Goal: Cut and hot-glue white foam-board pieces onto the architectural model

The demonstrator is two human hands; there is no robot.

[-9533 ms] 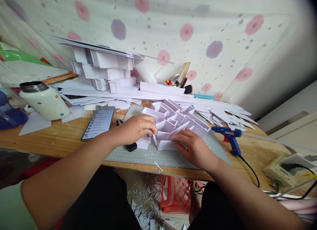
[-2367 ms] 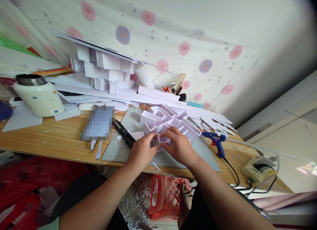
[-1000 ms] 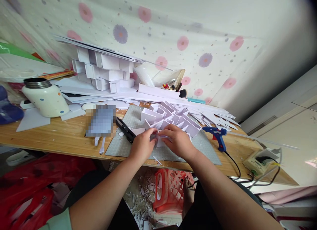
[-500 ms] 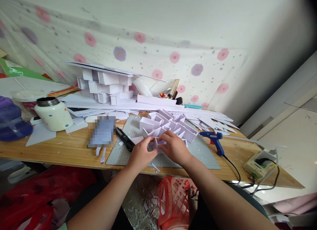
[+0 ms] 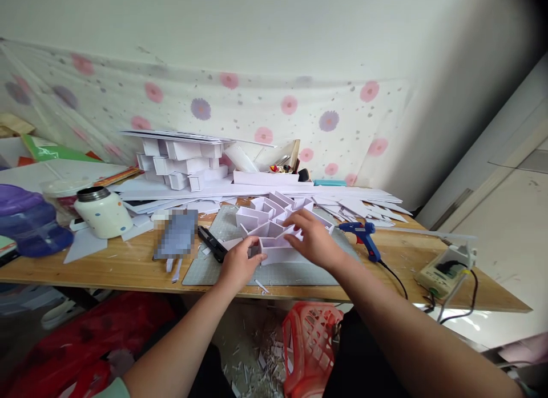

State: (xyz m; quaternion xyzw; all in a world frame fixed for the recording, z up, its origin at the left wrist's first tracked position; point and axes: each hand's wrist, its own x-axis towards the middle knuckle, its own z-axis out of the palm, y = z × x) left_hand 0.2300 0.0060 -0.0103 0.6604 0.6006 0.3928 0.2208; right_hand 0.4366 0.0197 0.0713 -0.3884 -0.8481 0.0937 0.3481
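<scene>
A white structure of upright foam-board or card strips [image 5: 280,254] stands on a grey cutting mat [image 5: 201,277]. My left hand [image 5: 240,262] pinches its near left corner between thumb and fingers. Over its right part is my right hand [image 5: 312,238], fingers curved and apart, thumb near a strip's upper edge; nothing shows between them. A black utility knife [image 5: 212,244] lies left of the structure, and a blue glue gun [image 5: 363,236] rests to its right.
Behind are stacked white boxes [image 5: 180,165], loose white sheets [image 5: 355,206] and a tool tray [image 5: 265,178]. At left stand a dotted bottle [image 5: 105,212] and a purple jug [image 5: 34,221]. A power strip [image 5: 440,275] sits right, its cables hanging near the edge.
My right hand has moved away from my left, its fingers spreading apart. More of the structure's near wall shows. The camera view has shifted slightly.
</scene>
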